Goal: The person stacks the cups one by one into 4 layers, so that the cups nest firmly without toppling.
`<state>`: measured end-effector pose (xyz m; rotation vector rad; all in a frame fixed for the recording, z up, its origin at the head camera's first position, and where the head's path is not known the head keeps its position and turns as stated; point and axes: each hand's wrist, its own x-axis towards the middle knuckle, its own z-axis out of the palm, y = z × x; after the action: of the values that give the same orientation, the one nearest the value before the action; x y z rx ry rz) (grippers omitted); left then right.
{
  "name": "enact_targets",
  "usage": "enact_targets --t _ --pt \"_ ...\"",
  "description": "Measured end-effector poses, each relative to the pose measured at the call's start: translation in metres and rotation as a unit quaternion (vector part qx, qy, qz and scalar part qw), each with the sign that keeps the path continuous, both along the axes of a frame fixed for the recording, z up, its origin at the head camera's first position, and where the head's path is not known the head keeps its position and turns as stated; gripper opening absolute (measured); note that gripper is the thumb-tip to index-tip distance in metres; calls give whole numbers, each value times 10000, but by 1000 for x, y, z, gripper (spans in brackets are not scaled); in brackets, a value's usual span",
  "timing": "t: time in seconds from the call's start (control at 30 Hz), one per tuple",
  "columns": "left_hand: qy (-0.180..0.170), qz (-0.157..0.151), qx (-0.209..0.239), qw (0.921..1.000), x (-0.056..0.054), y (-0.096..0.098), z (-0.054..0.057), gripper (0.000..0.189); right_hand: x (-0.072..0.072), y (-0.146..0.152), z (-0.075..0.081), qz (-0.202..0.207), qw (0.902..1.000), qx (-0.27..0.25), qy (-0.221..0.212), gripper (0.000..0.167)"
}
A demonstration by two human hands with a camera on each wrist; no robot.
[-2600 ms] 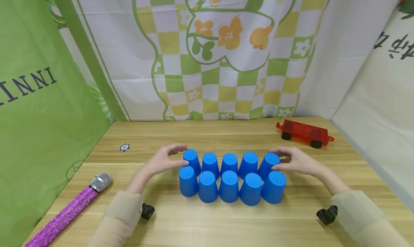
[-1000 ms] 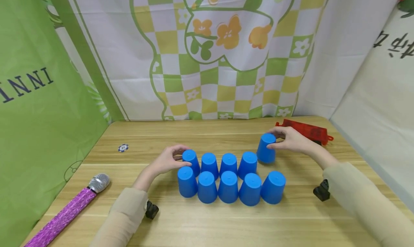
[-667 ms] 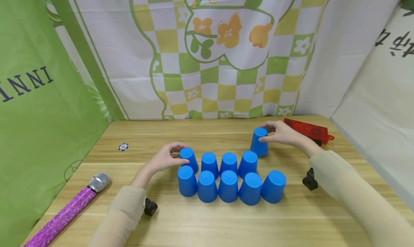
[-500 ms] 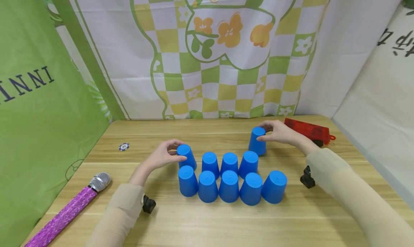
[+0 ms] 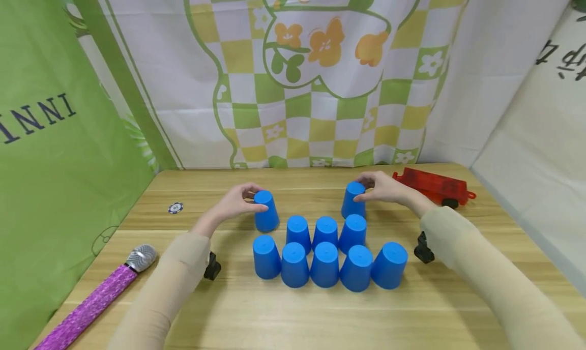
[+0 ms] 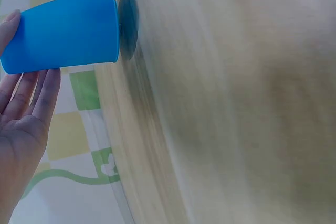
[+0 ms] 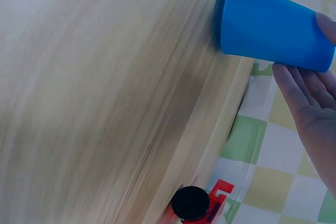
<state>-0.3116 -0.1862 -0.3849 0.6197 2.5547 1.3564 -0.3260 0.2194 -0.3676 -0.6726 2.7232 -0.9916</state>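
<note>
My left hand pinches an upside-down blue cup between thumb and fingers, behind the left end of the other cups. In the left wrist view this cup's rim is close over the table, with a dark shadow beside it. My right hand grips another upside-down blue cup at the back right; its rim is right at the tabletop in the right wrist view. Between the hands and nearer the person stand three blue cups in a row. In front of them is a longer row of several blue cups, all mouth down.
A red toy wagon with black wheels sits at the back right, beyond the right wrist. On the left lie a poker chip and a microphone with a glittery purple handle. A patterned curtain hangs along the table's back edge.
Both end cups of the rear row have left it. My right hand carried its cup backward, then leftward. My left hand then moved its cup away from the person, behind the row.
</note>
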Motion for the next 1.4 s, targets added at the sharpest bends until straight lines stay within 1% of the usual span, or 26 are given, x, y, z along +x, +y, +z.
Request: enact_targets --t 0.2,0.27,0.43,0.6,0.67,0.83,1.0,1.23,1.4 --pt "140 -66 -286 9995 -15 13 0 51 -1 -5 -2 112 9999 36 -28 52" --pt "100 -71 -332 9994 -18 18 1 51 -1 -6 -3 129 9999 29 -39 52" --pt "71 -57 -273 9996 -24 29 0 50 -2 -9 -2 168 9998 30 -143 53" --pt "130 -37 -236 9996 -31 41 -2 49 -4 -11 -2 233 9992 -68 -304 52" --pt "173 -79 -258 9995 -33 45 -2 49 -4 -12 -1 270 9991 -96 -313 53" --pt "192 -171 -279 9993 -36 54 2 48 -3 -15 2 349 9988 -143 -313 54" --pt "167 -210 -249 9993 -40 64 2 48 -4 -18 1 399 9985 -172 -336 53" --pt "-3 -394 -241 9989 -37 77 0 49 -5 -20 -1 480 9982 -139 -327 52" --pt "-6 -526 -291 9982 -35 85 0 48 -5 -22 0 578 9975 -146 -372 52"
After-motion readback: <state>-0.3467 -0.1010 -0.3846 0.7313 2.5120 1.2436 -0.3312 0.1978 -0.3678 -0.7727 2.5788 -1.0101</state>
